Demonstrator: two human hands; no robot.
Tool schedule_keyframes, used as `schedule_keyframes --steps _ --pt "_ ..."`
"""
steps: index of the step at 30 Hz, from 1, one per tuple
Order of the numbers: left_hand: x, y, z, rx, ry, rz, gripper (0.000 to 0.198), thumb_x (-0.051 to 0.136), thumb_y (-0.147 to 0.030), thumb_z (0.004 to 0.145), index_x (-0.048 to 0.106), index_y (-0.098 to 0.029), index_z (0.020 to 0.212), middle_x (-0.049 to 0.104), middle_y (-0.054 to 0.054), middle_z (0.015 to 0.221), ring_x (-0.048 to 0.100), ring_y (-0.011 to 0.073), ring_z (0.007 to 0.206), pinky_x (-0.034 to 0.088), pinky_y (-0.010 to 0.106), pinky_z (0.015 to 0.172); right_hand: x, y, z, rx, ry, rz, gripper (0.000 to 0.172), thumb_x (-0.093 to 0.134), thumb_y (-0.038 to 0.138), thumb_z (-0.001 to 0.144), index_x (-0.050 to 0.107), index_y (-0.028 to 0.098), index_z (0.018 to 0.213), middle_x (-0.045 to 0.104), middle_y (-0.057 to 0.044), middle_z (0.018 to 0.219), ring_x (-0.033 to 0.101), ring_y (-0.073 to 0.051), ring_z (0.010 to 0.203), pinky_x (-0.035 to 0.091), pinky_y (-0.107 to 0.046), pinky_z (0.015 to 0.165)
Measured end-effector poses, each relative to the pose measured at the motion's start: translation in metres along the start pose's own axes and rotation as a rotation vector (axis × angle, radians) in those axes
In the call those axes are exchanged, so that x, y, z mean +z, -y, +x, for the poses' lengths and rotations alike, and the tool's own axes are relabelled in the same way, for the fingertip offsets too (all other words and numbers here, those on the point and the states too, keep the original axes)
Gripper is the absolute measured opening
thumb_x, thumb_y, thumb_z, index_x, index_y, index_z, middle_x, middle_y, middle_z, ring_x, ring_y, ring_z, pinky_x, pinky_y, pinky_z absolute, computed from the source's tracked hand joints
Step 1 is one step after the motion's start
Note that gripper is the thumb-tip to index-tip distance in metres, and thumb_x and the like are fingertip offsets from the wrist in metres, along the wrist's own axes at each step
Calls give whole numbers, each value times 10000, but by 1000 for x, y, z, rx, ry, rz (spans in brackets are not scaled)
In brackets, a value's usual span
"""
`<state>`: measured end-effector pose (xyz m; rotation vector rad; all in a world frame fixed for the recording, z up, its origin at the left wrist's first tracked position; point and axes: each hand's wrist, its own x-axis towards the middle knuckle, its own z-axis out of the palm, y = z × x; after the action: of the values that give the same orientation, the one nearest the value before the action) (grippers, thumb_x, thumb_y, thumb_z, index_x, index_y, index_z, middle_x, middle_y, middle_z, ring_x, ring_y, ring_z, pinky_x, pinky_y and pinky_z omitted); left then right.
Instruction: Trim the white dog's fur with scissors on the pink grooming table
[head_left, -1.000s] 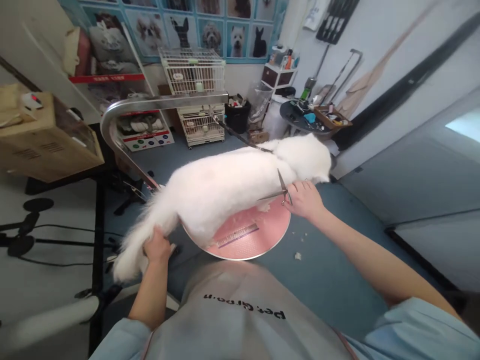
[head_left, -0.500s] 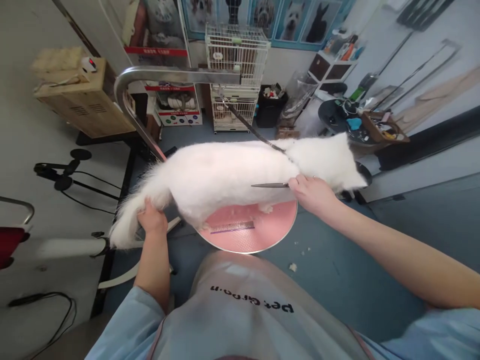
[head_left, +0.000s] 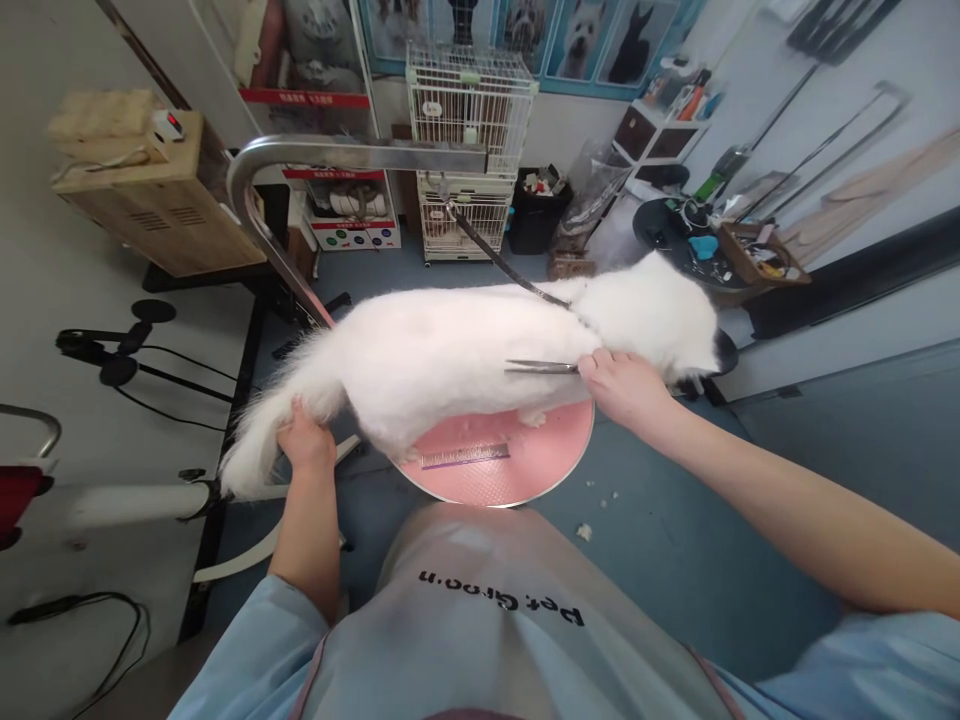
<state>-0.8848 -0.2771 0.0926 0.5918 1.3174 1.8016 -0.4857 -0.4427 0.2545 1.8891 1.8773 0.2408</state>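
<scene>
Dog portraits and wire cages [head_left: 469,95] line the back wall. On the round pink surface [head_left: 555,450] stands a white dog [head_left: 450,350], with a comb [head_left: 465,456] lying near the front edge. The left hand [head_left: 306,445] is closed around the tail base. The right hand [head_left: 622,385] grips scissors [head_left: 540,367] held level against the dog's flank. The apron [head_left: 495,600] reads "Pet Groom".
</scene>
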Motion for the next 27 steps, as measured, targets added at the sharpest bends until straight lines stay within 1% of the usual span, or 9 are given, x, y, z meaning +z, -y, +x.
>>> schedule_keyframes --steps 2,4,8,11,16,19,22,25,27 --pt "-1 0 2 -5 8 23 283 519 -189 994 556 -16 1215 676 154 1242 670 129 1098 521 325 1094 0 0 1 -16 29 20 283 410 2 888 630 89 1045 671 -180 946 652 -259 827 325 -323 666" --pt "-2 0 3 -5 23 35 283 521 -203 994 553 -18 1206 672 159 1245 672 130 1101 519 327 1096 1 2 2 -30 13 26 246 448 30 883 629 90 1039 674 -188 959 648 -265 833 330 -327 668" --pt "0 -2 2 21 49 -15 209 572 -238 959 591 -65 1075 699 140 1175 675 167 1140 531 380 1101 0 6 3 -41 -12 6 243 462 45 877 629 84 1049 680 -193 974 647 -271 843 320 -331 662" --pt "4 -5 0 26 50 -26 190 616 -249 917 611 -85 1011 706 152 1156 677 200 1161 521 446 1124 -6 11 5 -59 24 12 290 428 0 857 630 90 1045 682 -167 935 649 -251 803 280 -323 618" --pt "4 -2 5 53 74 0 185 633 -255 892 637 -164 1053 694 158 1214 657 248 1249 473 536 1183 -22 20 10 -67 -69 -15 205 509 102 880 630 82 1044 669 -198 991 656 -297 880 298 -334 670" --pt "2 3 9 60 108 24 139 655 -322 902 646 -205 976 688 156 1236 639 272 1280 497 541 1169 -29 24 14 -87 0 4 258 439 15 885 624 90 1050 675 -167 941 659 -258 824 271 -325 643" --pt "3 4 9 26 67 -12 164 667 -287 890 640 -156 984 706 142 1187 664 247 1229 523 505 1145 -35 27 16 -125 14 4 221 490 49 875 624 89 1045 675 -169 951 656 -260 833 276 -324 648" --pt "6 2 8 -19 31 -68 158 644 -232 887 635 -110 988 729 92 1092 699 180 1099 533 443 1129 -42 30 20 -136 -49 -27 194 524 105 883 629 83 1044 674 -193 999 653 -289 896 305 -335 690" --pt "7 2 8 -47 28 -85 143 622 -213 899 642 -103 988 731 72 1067 702 142 1023 538 407 1115 -45 32 23 -144 -35 -22 215 479 71 899 633 84 1048 679 -188 981 653 -274 868 307 -335 682"
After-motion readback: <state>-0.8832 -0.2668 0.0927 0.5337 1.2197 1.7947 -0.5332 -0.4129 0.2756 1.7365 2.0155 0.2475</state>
